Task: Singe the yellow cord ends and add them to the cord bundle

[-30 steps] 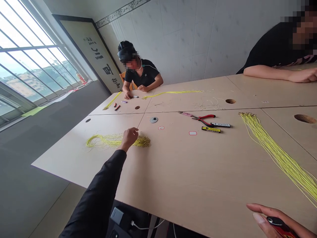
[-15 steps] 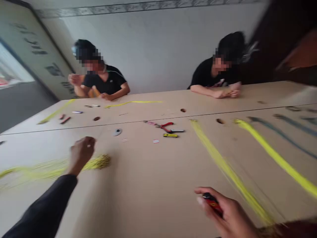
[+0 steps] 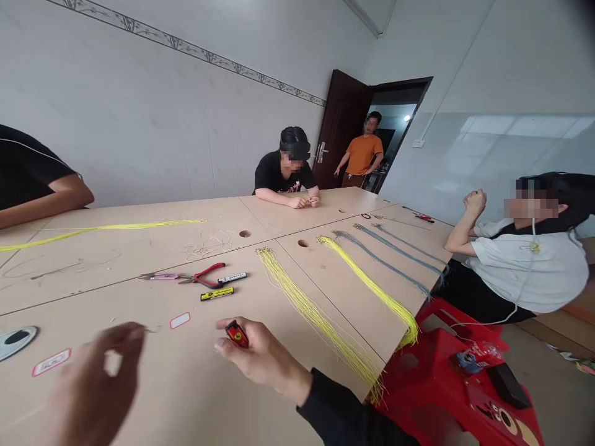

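My right hand is wrapped around a small red lighter with a black top and a yellow shield mark. Blurred by motion, my left hand is above the table at the lower left, thumb and index finger curled together in a pinch. A faint thin strand shows near its fingertips; what they hold is too small to make out. Close by are a white label with a red border and a second printed label. Beyond my right hand lie red-handled pliers, a pink cutter and a yellow lighter.
Bundles of yellow cords and blue-grey cords lie across the table. Red stools stand at its right edge. Co-workers sit around the table, and a person in an orange shirt stands in the doorway.
The view has swung to the right, bringing the doorway and red stools into sight. My left hand has left the yellow cord bundle. My right hand still holds the lighter.
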The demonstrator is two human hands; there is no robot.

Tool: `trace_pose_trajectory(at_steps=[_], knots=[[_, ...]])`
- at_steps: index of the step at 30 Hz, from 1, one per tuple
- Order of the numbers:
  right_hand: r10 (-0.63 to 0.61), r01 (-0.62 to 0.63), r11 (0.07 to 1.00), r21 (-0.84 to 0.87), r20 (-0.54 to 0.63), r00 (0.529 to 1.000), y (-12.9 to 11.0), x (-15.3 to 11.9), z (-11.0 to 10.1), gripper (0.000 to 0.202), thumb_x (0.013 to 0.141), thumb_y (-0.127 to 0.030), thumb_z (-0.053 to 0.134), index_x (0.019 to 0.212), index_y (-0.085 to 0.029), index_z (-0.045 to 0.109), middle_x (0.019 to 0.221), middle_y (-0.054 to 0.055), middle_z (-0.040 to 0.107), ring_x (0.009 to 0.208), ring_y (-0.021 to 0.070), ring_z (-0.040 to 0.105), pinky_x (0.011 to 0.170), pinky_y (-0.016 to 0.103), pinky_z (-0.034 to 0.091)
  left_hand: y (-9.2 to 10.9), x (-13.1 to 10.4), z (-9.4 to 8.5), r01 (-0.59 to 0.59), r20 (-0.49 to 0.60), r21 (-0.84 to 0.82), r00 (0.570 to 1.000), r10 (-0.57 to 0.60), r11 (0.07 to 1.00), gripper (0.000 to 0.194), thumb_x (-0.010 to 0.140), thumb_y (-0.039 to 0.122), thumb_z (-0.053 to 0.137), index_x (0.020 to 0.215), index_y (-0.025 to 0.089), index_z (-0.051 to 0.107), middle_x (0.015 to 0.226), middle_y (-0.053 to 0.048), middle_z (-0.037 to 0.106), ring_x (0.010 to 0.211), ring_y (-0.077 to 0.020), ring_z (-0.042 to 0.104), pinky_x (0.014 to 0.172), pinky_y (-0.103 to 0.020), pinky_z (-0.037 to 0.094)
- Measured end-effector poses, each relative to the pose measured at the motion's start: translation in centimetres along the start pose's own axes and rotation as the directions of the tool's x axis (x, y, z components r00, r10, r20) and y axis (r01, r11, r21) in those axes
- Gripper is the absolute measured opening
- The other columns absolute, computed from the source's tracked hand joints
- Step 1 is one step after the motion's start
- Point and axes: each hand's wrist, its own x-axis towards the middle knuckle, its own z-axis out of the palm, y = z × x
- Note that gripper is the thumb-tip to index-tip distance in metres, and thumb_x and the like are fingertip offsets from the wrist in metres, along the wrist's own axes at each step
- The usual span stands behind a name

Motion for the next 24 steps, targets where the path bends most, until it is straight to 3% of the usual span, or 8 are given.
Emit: trace_pose_trajectory(at_steps=[3, 5, 7, 13, 19, 24], knots=[[0.064, -0.078, 0.991, 0.109, 0.124, 0.990, 1.4, 3.7, 0.0, 0.039, 0.084, -0.053, 0.068, 0.101, -0.018, 0.064, 0.069, -0.005, 0.042, 0.056, 0.0080, 0.034, 0.049, 0.021, 0.030, 0.7, -1.0, 3.4, 0.064, 0.077, -0.112, 0.995, -0.055, 0.992, 0.032, 0.091, 0.052, 0.049, 0.087, 0.025, 0.065, 0.087, -0.008, 0.072, 0.080, -0.0308, 0.066, 0.069, -0.043, 0.050], [0.059, -0.072, 0.992, 0.103, 0.130, 0.990, 2.0, 4.8, 0.0, 0.039, 0.083, -0.055, 0.069, 0.088, -0.017, 0.061, 0.066, -0.005, 0.039, 0.055, 0.0076, 0.031, 0.047, 0.020, 0.026, 1.5, -1.8, 5.3, 0.095, 0.145, -0.228, 0.987, -0.063, 0.969, 0.032, 0.091, 0.053, 0.050, 0.084, 0.024, 0.063, 0.084, -0.006, 0.070, 0.078, -0.0264, 0.065, 0.069, -0.038, 0.050], [0.052, -0.060, 0.995, 0.081, 0.096, 0.994, 2.3, 5.0, -0.2, 0.038, 0.082, -0.054, 0.069, 0.086, -0.018, 0.059, 0.067, -0.005, 0.040, 0.055, 0.0074, 0.032, 0.046, 0.020, 0.026, 1.9, -2.5, 6.2, 0.136, 0.230, -0.272, 0.970, -0.073, 0.953, 0.033, 0.092, 0.053, 0.050, 0.087, 0.022, 0.062, 0.085, -0.003, 0.069, 0.079, -0.0218, 0.062, 0.071, -0.034, 0.048], [0.064, -0.080, 0.986, 0.147, 0.106, 0.992, 2.7, 4.9, -1.0, 0.037, 0.083, -0.052, 0.069, 0.090, -0.018, 0.059, 0.064, -0.008, 0.030, 0.050, 0.0056, 0.022, 0.043, 0.021, 0.018, 2.0, -3.3, 5.9, 0.242, 0.293, -0.307, 0.944, -0.150, 0.920, 0.031, 0.096, 0.048, 0.048, 0.092, 0.020, 0.060, 0.084, -0.001, 0.062, 0.074, -0.0153, 0.052, 0.070, -0.028, 0.041], [0.066, -0.083, 0.987, 0.137, 0.126, 0.990, 2.8, 4.7, -1.3, 0.035, 0.086, -0.051, 0.066, 0.081, -0.018, 0.054, 0.065, -0.008, 0.025, 0.051, 0.0062, 0.019, 0.044, 0.022, 0.015, 2.1, -3.6, 6.2, 0.405, 0.383, -0.386, 0.888, -0.255, 0.829, 0.034, 0.094, 0.051, 0.051, 0.088, 0.019, 0.059, 0.067, 0.003, 0.049, 0.054, -0.0101, 0.035, 0.051, -0.024, 0.028], [0.067, -0.083, 0.985, 0.148, 0.112, 0.991, 2.4, 4.6, -1.4, 0.033, 0.083, -0.045, 0.071, 0.077, -0.018, 0.052, 0.064, -0.008, 0.025, 0.052, 0.0069, 0.018, 0.045, 0.023, 0.017, 2.3, -3.7, 6.1, 0.415, 0.401, -0.395, 0.881, -0.253, 0.820, 0.032, 0.092, 0.049, 0.054, 0.087, 0.018, 0.061, 0.068, 0.001, 0.054, 0.052, -0.0094, 0.035, 0.050, -0.024, 0.027]])
